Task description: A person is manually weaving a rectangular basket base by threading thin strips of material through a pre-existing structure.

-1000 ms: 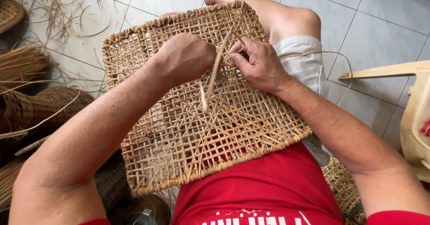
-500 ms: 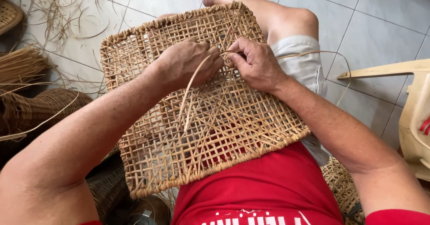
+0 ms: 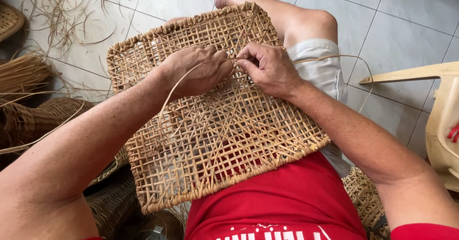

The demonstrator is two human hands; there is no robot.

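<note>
A square woven rattan panel (image 3: pixel 224 139) with an open lattice rests on my lap, tilted toward the left. My left hand (image 3: pixel 198 70) is closed on a thin rattan strand (image 3: pixel 174 87) that loops down over my wrist. My right hand (image 3: pixel 270 68) pinches the same strand at the panel's upper middle, fingertips touching those of the left hand. Another length of the strand arcs off to the right past my knee (image 3: pixel 313 22).
Loose rattan strips (image 3: pixel 62 15) litter the tiled floor at the upper left. Woven baskets (image 3: pixel 43 116) and a bundle of reeds (image 3: pixel 21 73) lie at the left. A pale plastic chair (image 3: pixel 440 111) stands at the right. Another woven piece (image 3: pixel 366 197) lies under my right arm.
The strand hanging from my left hand has been drawn up into a tighter loop. My two hands have come together at the panel's upper middle.
</note>
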